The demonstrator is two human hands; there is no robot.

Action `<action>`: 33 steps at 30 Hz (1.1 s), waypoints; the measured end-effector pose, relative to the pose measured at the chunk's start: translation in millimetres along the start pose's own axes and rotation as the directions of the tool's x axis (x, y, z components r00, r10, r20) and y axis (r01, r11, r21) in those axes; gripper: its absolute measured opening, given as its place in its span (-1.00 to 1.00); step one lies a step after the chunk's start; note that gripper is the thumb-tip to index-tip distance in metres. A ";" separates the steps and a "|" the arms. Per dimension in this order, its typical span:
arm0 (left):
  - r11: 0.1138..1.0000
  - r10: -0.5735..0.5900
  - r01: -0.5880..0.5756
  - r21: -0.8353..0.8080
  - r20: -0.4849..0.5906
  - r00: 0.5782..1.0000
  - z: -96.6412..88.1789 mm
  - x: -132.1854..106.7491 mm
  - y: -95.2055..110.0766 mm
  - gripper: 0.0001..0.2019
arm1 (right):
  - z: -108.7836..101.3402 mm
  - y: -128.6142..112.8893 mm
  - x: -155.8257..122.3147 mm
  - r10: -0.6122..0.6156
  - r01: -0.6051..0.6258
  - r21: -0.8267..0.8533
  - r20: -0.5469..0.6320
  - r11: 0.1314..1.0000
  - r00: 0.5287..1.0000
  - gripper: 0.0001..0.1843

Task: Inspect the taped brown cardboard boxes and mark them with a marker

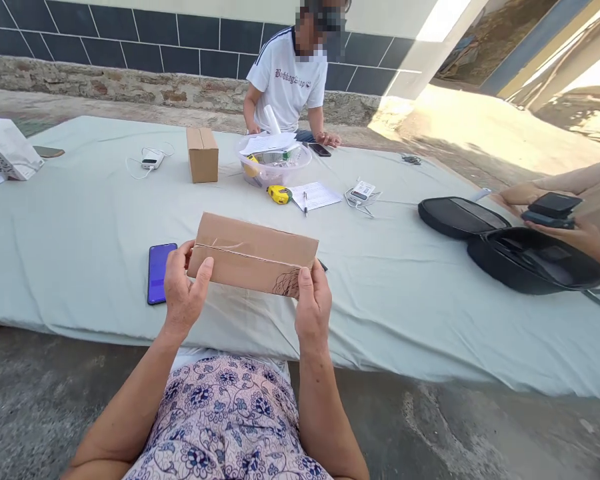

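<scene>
I hold a long brown cardboard box (pixel 253 253) with both hands above the pale green sheet (pixel 80 240). My left hand (pixel 183 293) grips its left end, thumb on top. My right hand (pixel 313 303) grips its lower right edge, thumb pressed on the front face. A taped seam runs along the box's top face. A purple phone (pixel 159 272) lies on the sheet just left of my left hand.
A second small cardboard box (pixel 203 155), a clear bowl of items (pixel 273 163), a yellow tape measure (pixel 279 194), paper with a pen (pixel 316 195) and a charger (pixel 151 159) lie farther back. A person in a white shirt (pixel 287 80) sits opposite. At right, another person's hands hold a dark device (pixel 553 208) over an open black case (pixel 520 257).
</scene>
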State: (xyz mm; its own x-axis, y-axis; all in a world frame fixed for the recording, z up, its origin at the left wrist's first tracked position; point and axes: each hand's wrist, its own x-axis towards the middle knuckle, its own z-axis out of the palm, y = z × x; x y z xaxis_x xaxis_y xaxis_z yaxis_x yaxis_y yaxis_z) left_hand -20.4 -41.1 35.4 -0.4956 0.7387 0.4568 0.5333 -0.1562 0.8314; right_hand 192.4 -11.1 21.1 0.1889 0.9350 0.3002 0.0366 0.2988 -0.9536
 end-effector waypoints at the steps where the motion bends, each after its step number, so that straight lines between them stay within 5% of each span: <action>1: 1.000 -0.002 0.002 -0.011 0.006 1.000 0.2 -0.1 -0.4 -0.54 | -0.3 -1.7 -0.1 -0.008 0.008 0.002 -0.002 1.000 1.000 -0.39; 12: 0.977 -0.097 0.119 -0.178 0.127 0.987 -9.0 3.4 -16.1 -0.35 | -2.9 6.4 4.9 0.022 -0.028 0.076 0.069 0.997 0.997 -0.14; 19: 0.988 -0.130 0.131 -0.079 0.019 0.991 -11.3 2.2 -17.1 -0.35 | 0.0 19.5 2.3 0.045 -0.045 0.004 0.105 0.999 0.993 -0.05; 25: 0.997 0.055 -0.058 -0.048 -0.049 0.997 -8.5 -6.2 -19.5 -0.57 | 10.5 11.0 -2.6 0.061 -0.062 -0.190 -0.011 0.980 0.998 0.13; 30: 0.943 0.321 -0.326 -0.060 -0.077 0.944 -2.4 -17.7 -16.1 -0.59 | 21.0 10.3 -4.4 0.087 -0.092 -0.191 -0.033 0.977 0.996 0.25; 33: 0.922 0.377 -0.380 -0.066 -0.060 0.924 -1.2 -20.4 -13.7 -0.57 | 22.5 11.5 -3.1 0.115 -0.124 -0.169 -0.065 0.978 0.991 0.19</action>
State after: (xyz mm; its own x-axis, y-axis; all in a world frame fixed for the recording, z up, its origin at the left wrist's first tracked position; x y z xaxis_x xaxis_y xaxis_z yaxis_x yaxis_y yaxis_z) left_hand -18.4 -54.8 15.2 -0.2985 0.5844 0.7546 0.6350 -0.4686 0.6142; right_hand 170.2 -6.3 9.7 0.2552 0.9487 0.1865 0.1784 0.1434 -0.9735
